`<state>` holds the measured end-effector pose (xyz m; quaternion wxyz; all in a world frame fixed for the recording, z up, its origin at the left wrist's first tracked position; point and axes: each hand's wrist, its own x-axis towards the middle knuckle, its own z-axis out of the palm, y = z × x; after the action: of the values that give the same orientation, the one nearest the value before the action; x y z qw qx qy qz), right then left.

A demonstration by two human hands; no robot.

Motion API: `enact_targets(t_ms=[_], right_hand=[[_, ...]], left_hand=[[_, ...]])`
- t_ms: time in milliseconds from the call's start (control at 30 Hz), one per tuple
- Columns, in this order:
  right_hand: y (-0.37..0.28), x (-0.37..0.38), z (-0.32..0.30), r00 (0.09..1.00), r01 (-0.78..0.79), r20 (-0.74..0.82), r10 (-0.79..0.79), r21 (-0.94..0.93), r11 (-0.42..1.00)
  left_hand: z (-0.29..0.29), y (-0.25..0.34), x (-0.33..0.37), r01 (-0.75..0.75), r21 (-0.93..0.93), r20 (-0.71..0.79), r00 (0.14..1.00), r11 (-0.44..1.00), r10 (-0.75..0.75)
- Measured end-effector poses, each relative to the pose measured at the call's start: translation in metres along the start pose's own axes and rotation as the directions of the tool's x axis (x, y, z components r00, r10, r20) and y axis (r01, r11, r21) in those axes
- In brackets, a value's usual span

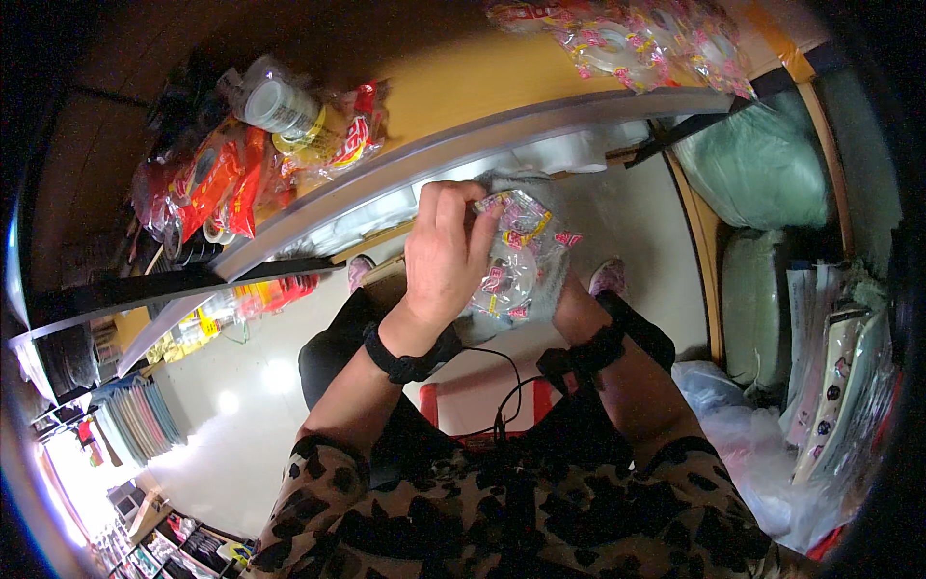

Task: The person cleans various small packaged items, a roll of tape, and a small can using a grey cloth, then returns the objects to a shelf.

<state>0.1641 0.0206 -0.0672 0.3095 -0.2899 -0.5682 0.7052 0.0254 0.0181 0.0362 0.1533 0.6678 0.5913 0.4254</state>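
Note:
My left hand (446, 251) pinches the upper edge of a clear plastic packet (516, 256) with pink and yellow print. A pale round shape, like a tape roll, shows through the film. Behind the packet is a grey fuzzy cloth (554, 275). My right hand (571, 307) reaches up under the cloth from the right; only its wrist end shows, and its fingers are hidden. Both hands are in front of the shelf edge, above my lap.
Overhead, a wooden shelf (444, 92) with a clear edge strip (482, 145) holds tape rolls (278, 104) and more printed packets (627, 43). Green bundles (757, 169) and plastic-wrapped goods (834, 396) stand at the right. Folded cloths (140, 420) hang at the left.

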Motion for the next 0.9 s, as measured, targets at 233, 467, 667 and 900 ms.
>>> enact_targets(t_ms=[233,467,667,900], right_hand=[[0.004,-0.001,-0.003,0.993,0.038,-0.115,-0.006,0.276,0.960],[0.012,-0.003,-0.013,0.980,0.000,-0.147,0.136,0.678,0.735],[0.048,-0.002,-0.042,0.948,0.245,-0.277,-0.156,0.324,0.914],[-0.014,0.015,-0.029,0.807,0.171,-0.497,0.320,0.714,0.679]], left_hand=[[0.002,0.001,0.000,-0.031,0.008,-0.031,0.999,0.999,0.031],[0.015,0.014,-0.016,-0.123,0.002,0.330,0.937,0.992,0.116],[0.023,0.017,-0.026,0.328,-0.370,0.523,0.847,0.869,-0.097],[0.006,-0.011,-0.025,0.712,-0.680,0.732,0.650,-0.174,-0.203]])
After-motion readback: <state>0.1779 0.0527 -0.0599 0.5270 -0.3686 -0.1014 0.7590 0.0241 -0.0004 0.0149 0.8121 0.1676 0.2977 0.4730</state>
